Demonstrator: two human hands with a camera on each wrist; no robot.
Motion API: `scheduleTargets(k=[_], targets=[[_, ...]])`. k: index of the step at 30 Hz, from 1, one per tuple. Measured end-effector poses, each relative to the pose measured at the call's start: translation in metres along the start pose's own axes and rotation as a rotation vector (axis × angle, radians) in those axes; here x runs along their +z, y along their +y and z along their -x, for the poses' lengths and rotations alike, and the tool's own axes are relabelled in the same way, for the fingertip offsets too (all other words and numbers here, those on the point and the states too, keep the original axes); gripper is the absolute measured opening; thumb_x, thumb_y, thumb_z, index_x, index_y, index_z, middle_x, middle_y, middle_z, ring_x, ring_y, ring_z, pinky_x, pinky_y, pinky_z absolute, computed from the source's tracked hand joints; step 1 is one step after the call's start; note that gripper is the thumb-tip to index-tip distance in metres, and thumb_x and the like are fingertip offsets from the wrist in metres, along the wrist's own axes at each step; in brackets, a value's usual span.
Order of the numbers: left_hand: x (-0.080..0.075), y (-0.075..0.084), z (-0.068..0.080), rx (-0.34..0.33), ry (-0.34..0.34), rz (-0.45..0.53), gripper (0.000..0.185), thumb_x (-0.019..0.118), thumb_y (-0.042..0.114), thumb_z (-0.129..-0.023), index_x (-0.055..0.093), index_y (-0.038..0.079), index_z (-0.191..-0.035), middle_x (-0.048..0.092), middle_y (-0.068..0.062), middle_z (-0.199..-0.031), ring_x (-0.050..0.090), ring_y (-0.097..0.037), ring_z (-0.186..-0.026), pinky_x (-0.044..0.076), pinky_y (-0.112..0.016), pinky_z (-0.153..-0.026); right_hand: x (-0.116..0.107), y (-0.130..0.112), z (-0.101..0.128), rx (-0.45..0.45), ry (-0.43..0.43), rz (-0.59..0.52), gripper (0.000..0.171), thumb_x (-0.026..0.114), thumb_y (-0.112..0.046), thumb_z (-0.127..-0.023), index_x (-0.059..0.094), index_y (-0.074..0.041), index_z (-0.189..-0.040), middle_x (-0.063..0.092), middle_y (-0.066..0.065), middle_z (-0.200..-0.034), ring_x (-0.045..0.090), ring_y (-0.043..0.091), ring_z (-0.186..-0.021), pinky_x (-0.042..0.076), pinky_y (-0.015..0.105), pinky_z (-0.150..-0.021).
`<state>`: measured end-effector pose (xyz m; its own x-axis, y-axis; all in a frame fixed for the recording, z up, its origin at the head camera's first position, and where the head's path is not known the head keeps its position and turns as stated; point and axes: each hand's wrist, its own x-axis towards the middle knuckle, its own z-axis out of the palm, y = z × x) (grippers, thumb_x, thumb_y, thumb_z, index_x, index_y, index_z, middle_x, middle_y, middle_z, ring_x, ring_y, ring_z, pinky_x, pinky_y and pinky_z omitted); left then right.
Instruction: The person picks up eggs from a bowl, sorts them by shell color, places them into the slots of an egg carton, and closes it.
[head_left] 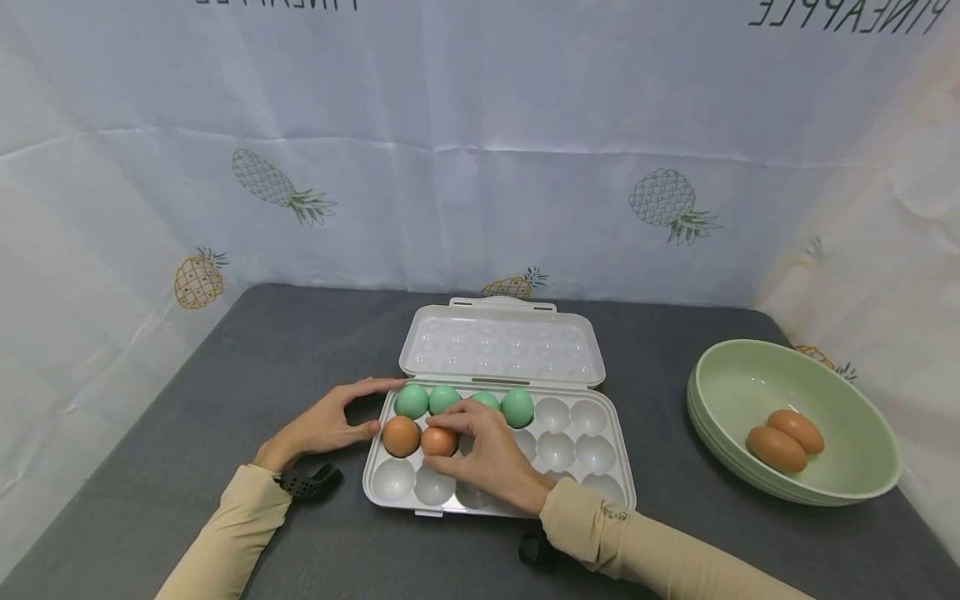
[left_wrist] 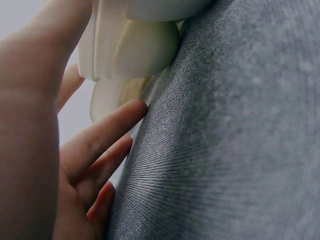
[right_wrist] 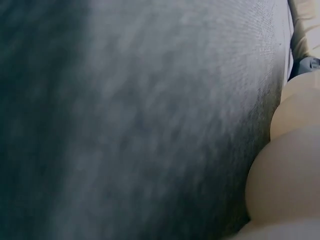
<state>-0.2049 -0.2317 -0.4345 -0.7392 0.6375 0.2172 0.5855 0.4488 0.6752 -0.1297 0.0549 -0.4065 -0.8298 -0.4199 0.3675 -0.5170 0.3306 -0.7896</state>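
A white egg tray (head_left: pixel 626 477) lies on the table with its clear lid (head_left: pixel 501 343) folded back. My right hand (head_left: pixel 495 457) pinches a brown egg (head_left: pixel 438 442) between thumb and fingers, at the second hollow of the middle row. Left of it, another brown egg (head_left: pixel 401 437) sits in the first hollow. Several green eggs (head_left: pixel 517 408) fill the left part of the back row, one partly behind the right hand. My left hand (head_left: pixel 318 427) rests at the tray's left side, thumb and index finger spread along its edge. The left wrist view shows its fingers (left_wrist: pixel 105 135) extended beside the tray's underside.
On the right stands a stack of pale green bowls (head_left: pixel 727 442), the top one holding two brown eggs (head_left: pixel 777 449). A dark grey cloth (head_left: pixel 315 333) covers the table. White pineapple-print curtains (head_left: pixel 465 208) hang behind and at both sides.
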Motion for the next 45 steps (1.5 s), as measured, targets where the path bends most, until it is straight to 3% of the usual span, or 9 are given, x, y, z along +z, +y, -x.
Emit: scheduleTargets(k=[4,8,11,15,23,30,36,40,45], targets=[[0.000,0.000,0.000,0.015,0.000,-0.007,0.062,0.075,0.045,-0.092,0.055,0.025,-0.148,0.058,-0.008,-0.151,0.048,-0.043,-0.143,0.037,-0.073,-0.113,-0.006,-0.001,-0.002,0.032,-0.019,-0.114,0.043,0.087,-0.008,-0.081,0.074,0.004,-0.120,0.071,0.017,-0.113,0.069,0.028,-0.109,0.060,0.028,-0.098],[-0.001,-0.001,0.000,0.025,0.003,-0.023,0.062,0.076,0.041,-0.093,0.055,0.026,-0.149,0.059,-0.003,-0.150,0.050,-0.024,-0.143,0.041,-0.067,-0.112,-0.019,-0.006,-0.006,0.121,-0.014,-0.283,0.042,0.083,-0.010,-0.085,0.072,0.005,-0.123,0.070,0.022,-0.124,0.067,0.037,-0.120,0.056,0.035,-0.105],[-0.001,-0.001,0.000,0.024,0.004,-0.033,0.061,0.076,0.038,-0.092,0.055,0.027,-0.149,0.059,-0.002,-0.150,0.049,-0.014,-0.143,0.041,-0.066,-0.112,-0.031,-0.012,-0.010,0.187,0.000,-0.372,0.042,0.082,-0.012,-0.086,0.071,0.003,-0.124,0.070,0.022,-0.128,0.067,0.037,-0.124,0.056,0.035,-0.107],[-0.001,-0.001,0.001,0.015,0.006,-0.050,0.062,0.077,0.036,-0.092,0.054,0.027,-0.149,0.059,-0.002,-0.150,0.049,-0.013,-0.143,0.045,-0.059,-0.112,-0.044,-0.015,-0.013,0.241,0.011,-0.419,0.043,0.082,-0.012,-0.086,0.071,0.002,-0.125,0.069,0.021,-0.131,0.064,0.033,-0.129,0.054,0.033,-0.109],[0.000,-0.001,0.002,0.015,0.014,-0.055,0.062,0.078,0.035,-0.091,0.055,0.028,-0.148,0.059,-0.003,-0.150,0.048,-0.013,-0.144,0.042,-0.063,-0.113,-0.065,-0.010,-0.008,0.232,0.017,-0.397,0.041,0.082,-0.012,-0.087,0.072,-0.001,-0.125,0.067,0.023,-0.134,0.063,0.034,-0.131,0.052,0.037,-0.111],[0.000,-0.001,0.002,0.021,0.020,-0.077,0.063,0.079,0.035,-0.091,0.055,0.028,-0.148,0.059,-0.002,-0.150,0.047,-0.010,-0.144,0.045,-0.048,-0.114,-0.091,-0.001,0.002,0.232,0.094,-0.349,0.037,0.081,-0.010,-0.087,0.073,-0.002,-0.123,0.069,0.024,-0.128,0.064,0.044,-0.125,0.057,0.031,-0.104],[0.000,-0.001,0.002,0.018,0.020,-0.078,0.063,0.079,0.034,-0.091,0.055,0.027,-0.148,0.059,-0.003,-0.150,0.047,-0.009,-0.143,0.045,-0.049,-0.115,-0.109,0.005,0.011,0.267,0.137,-0.297,0.038,0.081,-0.013,-0.088,0.073,-0.006,-0.124,0.069,0.025,-0.129,0.068,0.039,-0.122,0.058,0.029,-0.102],[0.001,-0.002,0.001,0.025,0.022,-0.080,0.062,0.078,0.035,-0.091,0.055,0.027,-0.148,0.059,-0.003,-0.150,0.047,-0.008,-0.143,0.045,-0.046,-0.116,-0.117,0.007,0.014,0.249,0.170,-0.274,0.037,0.082,-0.011,-0.086,0.074,-0.004,-0.121,0.075,0.016,-0.121,0.073,0.028,-0.115,0.059,0.028,-0.100],[0.001,-0.004,0.001,0.043,0.024,-0.056,0.062,0.078,0.035,-0.092,0.055,0.026,-0.148,0.059,-0.002,-0.150,0.046,-0.005,-0.143,0.034,-0.027,-0.121,-0.126,0.006,0.016,0.223,0.199,-0.269,0.037,0.082,-0.007,-0.085,0.073,0.000,-0.121,0.078,-0.006,-0.110,0.075,0.020,-0.110,0.059,0.028,-0.099]])
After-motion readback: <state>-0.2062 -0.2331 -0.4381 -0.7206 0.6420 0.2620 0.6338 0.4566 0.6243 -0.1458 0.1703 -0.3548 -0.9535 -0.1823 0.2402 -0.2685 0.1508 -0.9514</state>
